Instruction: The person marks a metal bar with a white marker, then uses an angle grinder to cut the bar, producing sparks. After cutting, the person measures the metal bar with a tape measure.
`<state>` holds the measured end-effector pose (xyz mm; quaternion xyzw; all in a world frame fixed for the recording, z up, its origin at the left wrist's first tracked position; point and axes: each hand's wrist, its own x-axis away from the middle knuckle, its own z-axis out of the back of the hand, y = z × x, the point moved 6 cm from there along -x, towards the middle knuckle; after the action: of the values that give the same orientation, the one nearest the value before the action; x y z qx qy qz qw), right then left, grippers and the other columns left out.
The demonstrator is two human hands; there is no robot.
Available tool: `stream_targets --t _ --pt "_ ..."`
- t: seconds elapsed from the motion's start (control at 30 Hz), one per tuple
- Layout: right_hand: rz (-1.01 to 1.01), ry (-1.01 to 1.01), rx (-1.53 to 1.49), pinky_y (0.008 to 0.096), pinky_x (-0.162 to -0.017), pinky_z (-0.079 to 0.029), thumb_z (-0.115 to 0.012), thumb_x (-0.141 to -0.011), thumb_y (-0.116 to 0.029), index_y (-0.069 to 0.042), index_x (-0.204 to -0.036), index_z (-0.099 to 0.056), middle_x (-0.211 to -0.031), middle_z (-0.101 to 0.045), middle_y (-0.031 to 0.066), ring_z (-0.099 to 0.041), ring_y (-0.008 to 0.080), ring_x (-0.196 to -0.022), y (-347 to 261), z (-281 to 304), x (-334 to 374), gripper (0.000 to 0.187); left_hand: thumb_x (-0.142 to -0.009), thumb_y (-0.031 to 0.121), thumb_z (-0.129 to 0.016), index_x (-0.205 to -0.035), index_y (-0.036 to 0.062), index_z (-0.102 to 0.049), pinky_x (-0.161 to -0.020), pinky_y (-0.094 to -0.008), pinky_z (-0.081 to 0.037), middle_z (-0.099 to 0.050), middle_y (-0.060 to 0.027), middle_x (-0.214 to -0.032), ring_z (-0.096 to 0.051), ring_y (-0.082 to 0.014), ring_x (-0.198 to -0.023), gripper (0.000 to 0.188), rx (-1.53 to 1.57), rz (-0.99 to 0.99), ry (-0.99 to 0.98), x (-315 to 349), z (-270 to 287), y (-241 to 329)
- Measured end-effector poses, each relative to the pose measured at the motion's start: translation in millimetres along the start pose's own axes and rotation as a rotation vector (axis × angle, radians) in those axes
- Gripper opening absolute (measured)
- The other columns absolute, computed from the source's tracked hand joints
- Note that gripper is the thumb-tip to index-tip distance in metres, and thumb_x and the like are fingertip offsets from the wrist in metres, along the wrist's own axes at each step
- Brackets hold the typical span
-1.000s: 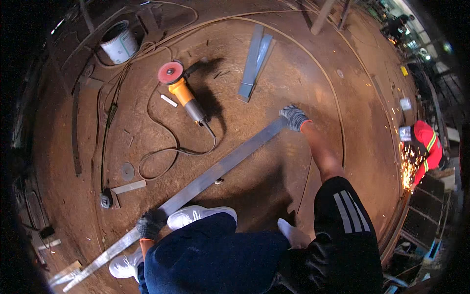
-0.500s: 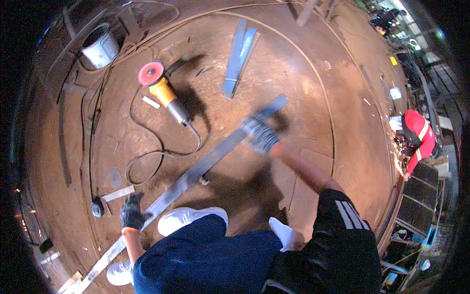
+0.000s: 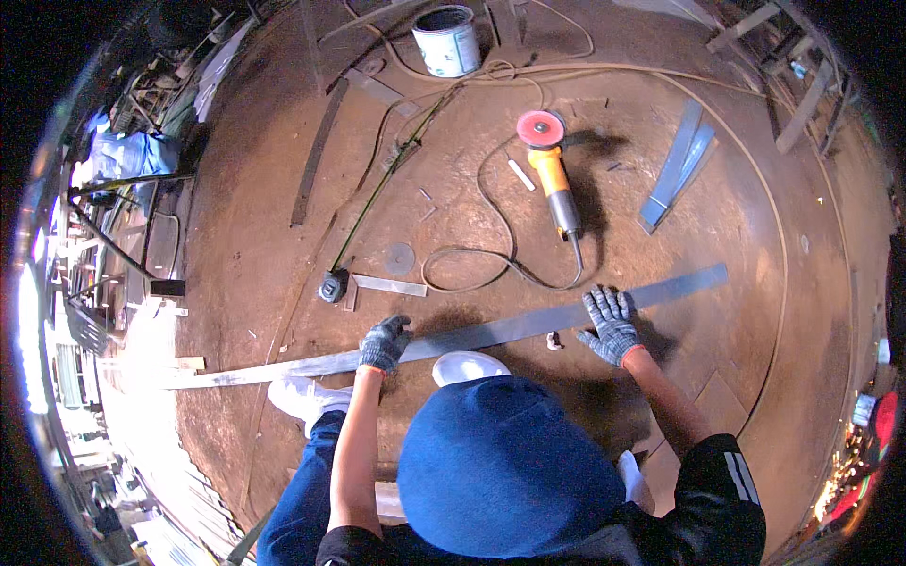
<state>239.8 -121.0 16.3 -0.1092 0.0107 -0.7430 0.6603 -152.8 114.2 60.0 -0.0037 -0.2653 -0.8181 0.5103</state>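
Observation:
A long grey metal flat bar [image 3: 510, 329] lies across the floor before me, running from the bright left side to the right. My left hand [image 3: 384, 343], in a grey knitted glove, is curled over the bar left of the middle. Farther right, my right hand [image 3: 612, 326] wears the same kind of glove and lies on the bar's near edge, fingers spread. Beyond the bar rests a yellow angle grinder [image 3: 550, 174] with a red disc, its cord looped on the floor. A carpenter's square [image 3: 389, 285] and a dark tape measure [image 3: 332, 286] lie ahead of my left hand.
Two overlapping metal strips [image 3: 676, 168] lie at the far right. At the back stands a white bucket [image 3: 446, 43] near hoses. A loose grey disc [image 3: 399, 258] lies by the square. Sparks fly near a person in red [image 3: 883, 424] at the right rim.
My view has swung to the left, so the bar now runs nearly level across it. My right hand, blurred on the bar before, now rests there with fingers spread.

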Motion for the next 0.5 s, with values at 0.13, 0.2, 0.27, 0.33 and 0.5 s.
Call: stream_targets --t 0.13,0.2,0.27,0.33,0.5 --pt "-0.026 -0.062 0.0 0.0545 -0.114 0.001 -0.048 -0.086 -0.056 -0.007 -0.148 -0.023 -0.154 -0.016 0.0178 -0.008 0.0358 -0.144 -0.7 -1.8 -0.2 0.083 -0.079 0.041 -0.067 -0.111 0.0181 -0.065 -0.079 -0.0447 -0.051 -0.068 -0.0156 -0.097 -0.064 -0.0358 -0.092 0.039 0.003 0.04 0.123 -31.7 7.5 -7.4" --pt "-0.036 -0.028 0.025 0.056 -0.113 0.002 -0.049 -0.086 -0.056 -0.007 -0.148 -0.023 -0.154 -0.018 0.0177 -0.01 0.0371 -0.143 4.3 -4.1 -1.2 0.083 -0.082 0.04 -0.063 -0.11 0.0157 -0.065 -0.079 -0.0458 -0.051 -0.068 -0.0158 -0.1 -0.064 -0.0361 -0.092 0.037 -0.191 0.035 0.146 -51.4 17.8 -0.7" --pt "-0.048 -0.023 0.03 0.0561 -0.113 0.002 -0.05 -0.085 -0.055 -0.007 -0.147 -0.024 -0.153 -0.019 0.0178 -0.011 0.0378 -0.142 -7.8 -2.2 -10.3 0.083 -0.083 0.04 -0.063 -0.109 0.0146 -0.065 -0.08 -0.0468 -0.05 -0.067 -0.0164 -0.099 -0.064 -0.037 -0.093 0.037 -0.195 -0.067 0.232 -69.2 14.4 -50.1" --pt "-0.071 -0.08 0.035 0.0564 -0.113 0.002 -0.049 -0.087 -0.053 -0.007 -0.146 -0.027 -0.154 -0.019 0.0173 -0.011 0.0384 -0.143 12.4 8.2 4.1 0.078 -0.083 0.039 -0.062 -0.107 0.0124 -0.066 -0.079 -0.0444 -0.051 -0.068 -0.0151 -0.098 -0.065 -0.0359 -0.09 0.036 -0.117 0.087 0.059 -71.6 7.4 7.3" --pt "-0.064 -0.173 0.026 0.0562 -0.113 -0.001 -0.049 -0.086 -0.052 -0.006 -0.144 -0.031 -0.152 -0.023 0.0189 -0.011 0.039 -0.143 3.8 12.8 -3.1 0.077 -0.08 0.04 -0.065 -0.122 0.012 -0.057 -0.093 -0.0457 -0.044 -0.056 -0.0141 -0.123 -0.052 -0.0362 -0.114 0.051 -0.213 0.07 0.474 -53.0 41.9 -34.5"
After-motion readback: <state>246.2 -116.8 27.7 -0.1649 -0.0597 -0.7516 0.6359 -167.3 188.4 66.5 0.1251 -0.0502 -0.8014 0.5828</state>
